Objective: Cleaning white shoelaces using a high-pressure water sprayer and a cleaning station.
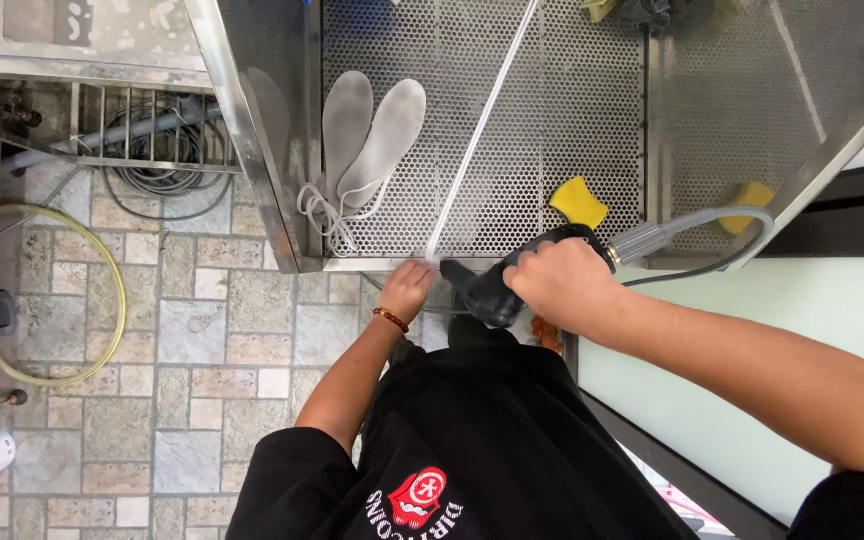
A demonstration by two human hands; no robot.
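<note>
Head view: right hand (559,280) grips spray gun (497,285).

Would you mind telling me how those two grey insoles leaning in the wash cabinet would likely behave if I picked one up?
The grey insoles look thin and flat, so each is probably light and bends easily. They lean against the cabinet wall, so a nudge could topple them. With the water jet spraying nearby, they may be wet and slippery.
</note>
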